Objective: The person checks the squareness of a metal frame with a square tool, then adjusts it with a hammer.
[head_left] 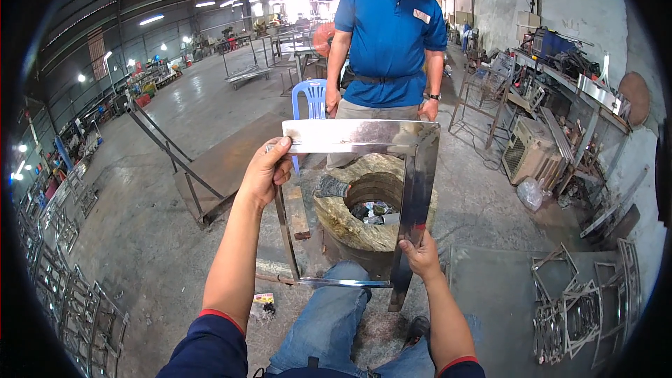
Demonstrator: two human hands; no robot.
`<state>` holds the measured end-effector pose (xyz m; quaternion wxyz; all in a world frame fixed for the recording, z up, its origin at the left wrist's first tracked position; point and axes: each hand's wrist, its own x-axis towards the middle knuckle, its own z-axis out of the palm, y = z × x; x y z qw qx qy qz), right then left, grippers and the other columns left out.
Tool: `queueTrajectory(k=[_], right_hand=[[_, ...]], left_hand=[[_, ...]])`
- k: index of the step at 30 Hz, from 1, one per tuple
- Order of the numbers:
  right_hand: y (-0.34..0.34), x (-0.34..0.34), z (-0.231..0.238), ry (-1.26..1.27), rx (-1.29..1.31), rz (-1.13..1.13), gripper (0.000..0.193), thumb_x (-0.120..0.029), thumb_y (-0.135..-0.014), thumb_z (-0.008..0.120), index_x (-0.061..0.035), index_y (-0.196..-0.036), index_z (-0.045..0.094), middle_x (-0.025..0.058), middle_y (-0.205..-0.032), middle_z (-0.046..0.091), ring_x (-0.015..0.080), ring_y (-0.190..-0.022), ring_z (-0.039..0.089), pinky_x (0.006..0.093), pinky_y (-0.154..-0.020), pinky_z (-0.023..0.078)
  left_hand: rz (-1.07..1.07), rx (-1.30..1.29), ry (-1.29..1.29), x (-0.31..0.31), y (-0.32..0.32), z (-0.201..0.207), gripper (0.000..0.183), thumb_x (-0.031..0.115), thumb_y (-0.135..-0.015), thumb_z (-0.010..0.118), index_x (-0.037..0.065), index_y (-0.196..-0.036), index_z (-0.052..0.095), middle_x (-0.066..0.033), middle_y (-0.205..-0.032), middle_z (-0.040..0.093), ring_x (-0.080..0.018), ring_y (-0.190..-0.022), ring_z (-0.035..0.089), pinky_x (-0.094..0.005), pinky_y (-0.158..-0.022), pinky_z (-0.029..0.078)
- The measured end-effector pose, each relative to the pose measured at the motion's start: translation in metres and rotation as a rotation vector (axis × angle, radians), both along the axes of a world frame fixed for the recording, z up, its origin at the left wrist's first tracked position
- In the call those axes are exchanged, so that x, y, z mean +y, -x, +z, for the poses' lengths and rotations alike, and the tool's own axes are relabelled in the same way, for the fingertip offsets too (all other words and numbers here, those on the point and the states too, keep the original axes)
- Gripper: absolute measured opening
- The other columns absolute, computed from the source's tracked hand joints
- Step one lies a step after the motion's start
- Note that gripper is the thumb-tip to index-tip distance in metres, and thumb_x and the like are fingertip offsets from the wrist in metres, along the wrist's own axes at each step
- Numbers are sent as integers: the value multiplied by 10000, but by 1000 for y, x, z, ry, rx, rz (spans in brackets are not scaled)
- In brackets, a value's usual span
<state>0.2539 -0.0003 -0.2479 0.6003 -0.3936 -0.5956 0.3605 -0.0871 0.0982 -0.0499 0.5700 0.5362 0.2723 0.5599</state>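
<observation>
A rectangular metal frame (362,134) of shiny square tube is held up in front of me, its long side bar tilted. My left hand (263,173) is closed round its upper left corner, thumb on the top bar. Lower on the right side bar, my right hand (421,255) grips the tube, fingers partly hidden behind it. Through the frame's opening shows a round drum (336,227) with a thick yellowish padded rim and loose scraps inside. A dark grey glove or cloth (330,187) lies on the rim's left side.
A person in a blue shirt (389,35) stands facing me behind the drum, near a blue plastic chair (302,91). A rusty sheet-topped cart (224,154) stands left. Metal frames (570,308) lie right, more (70,273) at far left. A cluttered workbench (560,77) lines the right wall.
</observation>
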Motion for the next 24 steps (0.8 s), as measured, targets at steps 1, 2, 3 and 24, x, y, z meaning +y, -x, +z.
queueTrajectory(k=[1, 2, 3, 24], right_hand=[[-1, 0, 0, -2, 1, 7, 523, -287, -898, 757, -11, -1282, 534, 35, -1061, 680, 121, -956, 630, 282, -866, 495], [-1, 1, 1, 3, 2, 4, 523, -287, -898, 757, -11, -1282, 534, 35, -1061, 680, 121, -956, 630, 282, -866, 495], [0, 2, 2, 1, 9, 9, 516, -280, -903, 754, -10, -1284, 535, 34, -1069, 676, 120, -966, 625, 282, -873, 493], [20, 6, -1, -130, 57, -242, 369, -260, -903, 751, -20, -1147, 612, 33, -994, 708, 98, -874, 638, 263, -785, 499]], left_hand=[[-3, 1, 4, 4, 1, -3, 334, 373, -963, 640, 40, -954, 607, 52, -659, 500, -12, -443, 318, -181, -411, 255], [-12, 9, 3, 8, 3, -6, 340, 384, -951, 654, 51, -997, 603, 5, -804, 590, -13, -457, 321, -177, -410, 264], [-22, 16, 2, 12, 5, -8, 355, 395, -939, 667, 62, -1040, 598, -41, -949, 680, -14, -472, 324, -174, -409, 272], [-622, -433, -45, -86, 12, 1, 327, 162, -969, 563, 108, -1291, 576, -240, -1382, 487, -263, -780, 651, -335, -574, 549]])
